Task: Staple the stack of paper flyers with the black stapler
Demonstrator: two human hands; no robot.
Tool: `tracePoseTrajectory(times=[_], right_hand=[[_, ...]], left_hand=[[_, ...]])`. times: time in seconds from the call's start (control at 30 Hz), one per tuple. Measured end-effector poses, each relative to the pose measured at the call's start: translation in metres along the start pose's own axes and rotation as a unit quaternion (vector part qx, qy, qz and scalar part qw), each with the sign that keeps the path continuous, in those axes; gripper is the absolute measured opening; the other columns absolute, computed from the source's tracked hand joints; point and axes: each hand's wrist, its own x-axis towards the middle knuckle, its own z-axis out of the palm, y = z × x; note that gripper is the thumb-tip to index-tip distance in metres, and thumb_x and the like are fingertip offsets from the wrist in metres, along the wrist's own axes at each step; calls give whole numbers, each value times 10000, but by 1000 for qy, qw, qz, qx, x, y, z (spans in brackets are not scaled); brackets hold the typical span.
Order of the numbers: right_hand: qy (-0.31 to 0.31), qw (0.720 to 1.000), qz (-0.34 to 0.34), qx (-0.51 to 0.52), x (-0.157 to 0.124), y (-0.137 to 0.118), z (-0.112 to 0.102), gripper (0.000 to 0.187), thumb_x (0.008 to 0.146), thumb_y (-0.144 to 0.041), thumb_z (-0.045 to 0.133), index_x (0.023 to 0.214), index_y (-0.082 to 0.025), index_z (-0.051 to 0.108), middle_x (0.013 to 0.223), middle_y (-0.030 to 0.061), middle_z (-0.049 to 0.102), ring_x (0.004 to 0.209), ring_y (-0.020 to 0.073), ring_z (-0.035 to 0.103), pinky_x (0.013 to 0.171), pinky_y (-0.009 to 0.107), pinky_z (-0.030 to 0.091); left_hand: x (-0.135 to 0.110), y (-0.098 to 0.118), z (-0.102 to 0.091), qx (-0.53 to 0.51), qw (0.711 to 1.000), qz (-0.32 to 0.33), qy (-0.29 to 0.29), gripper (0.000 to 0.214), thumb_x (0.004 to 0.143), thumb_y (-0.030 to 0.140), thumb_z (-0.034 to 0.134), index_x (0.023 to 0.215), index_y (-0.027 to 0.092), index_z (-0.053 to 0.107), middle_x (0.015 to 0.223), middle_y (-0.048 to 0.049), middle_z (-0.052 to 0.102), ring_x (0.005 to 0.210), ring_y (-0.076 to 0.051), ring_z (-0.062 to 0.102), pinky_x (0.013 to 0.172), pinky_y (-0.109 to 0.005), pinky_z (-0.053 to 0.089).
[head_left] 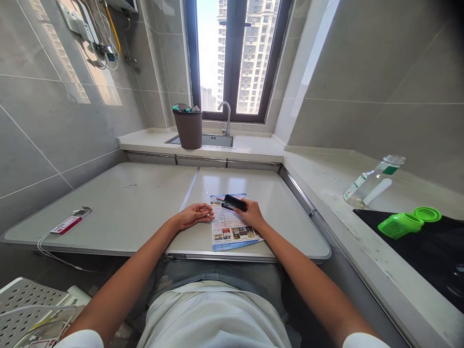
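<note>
Grips black stapler (236,202) in right hand (251,212), fingers wrapped round its right end, silvery strip and lower part pointing left, spread apart from the top. Holds it over upper part of printed leaflet (232,233); cannot tell if touching paper. Has left hand (194,214) half open, palm turned partly up, fingers loosely curled, just beside leaflet's left edge. Pale speck at left fingertips, too small to tell whether held.

Leaflet flat near front edge of white table (155,203), right of the seam; blue borders, dense text, small photos along bottom. Tiny white piece (207,192) just off its upper left corner. Far left on table: slim red-and-white box (70,222), white cord (54,253) hanging over front edge.

Beyond table: brown bin (190,131), filled to the rim, by sink (219,140) with tap (227,118), under window (231,72). On right counter (317,179): clear bottle (375,181), with green container (400,225), lid flipped open, on black surface (424,256). Lower left: white perforated rack (29,307).
</note>
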Motion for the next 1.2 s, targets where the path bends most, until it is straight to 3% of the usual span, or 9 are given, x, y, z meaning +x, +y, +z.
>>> tracePoseTrajectory(times=[0.17,0.37,0.63,0.77,0.87,0.93,1.03,1.13,1.2], right_hand=[[-46,998,-5,-31,0,-2,2,185,831,-366,860,869,-206,776,861,30,755,833,219,660,774,318,465],[-43,996,2,-72,0,1,1,158,811,-322,835,801,-214,721,798,1,733,764,200,644,705,299,425],[-37,992,14,-118,-1,3,4,188,848,-340,832,821,-220,690,833,30,735,786,209,649,719,311,443],[42,997,-25,-61,0,-1,1,279,937,-483,787,862,-233,691,923,55,738,916,251,644,832,369,498],[146,987,-71,-15,-1,-10,-8,259,1032,-447,675,871,-244,659,935,58,709,944,260,607,881,417,513],[162,979,-123,11,-4,-17,-14,263,1068,-412,636,861,-251,645,885,51,691,916,255,596,874,428,519],[57,973,-211,69,-10,-25,-15,221,1087,-410,637,957,-249,713,862,43,719,855,231,619,833,414,551],[-113,949,-263,130,-14,-28,-10,278,1102,-414,630,1291,-244,744,1041,55,803,806,188,630,775,364,583],[-171,934,-280,143,-16,-28,-5,384,1114,-417,619,1452,-251,697,1157,70,817,830,179,640,809,361,608]], left_hand=[[0,0,0,-2,1000,-4,-8,485,735,275,1074,1101,113,800,1144,-134,817,1122,-239,829,982,-277,663],[-2,1,2,3,999,-2,-35,505,712,234,1082,1113,124,796,1238,-176,820,1219,-280,810,1065,-330,644],[-2,2,3,31,999,-20,-4,579,712,322,1086,1133,130,738,1189,-181,833,1025,-227,847,902,-281,675],[-5,3,7,92,995,-2,-37,632,693,379,1088,1153,152,721,1173,-157,824,857,-193,819,708,-257,637],[-4,1,9,156,984,13,-82,643,676,383,1088,1159,155,730,1104,-133,824,723,-147,750,619,-236,554],[-3,0,10,192,976,26,-104,632,667,384,1088,1141,148,744,1077,-130,828,661,-114,687,628,-240,515],[0,1,11,221,968,100,-56,625,683,387,1073,1170,172,745,1062,-116,838,768,-151,704,766,-285,518],[0,7,15,273,935,218,53,607,707,394,1052,1197,207,745,1035,-91,848,992,-234,726,931,-348,485],[-1,12,21,311,911,255,94,570,715,394,1045,1171,220,752,1023,-82,854,1066,-266,722,997,-381,456]])
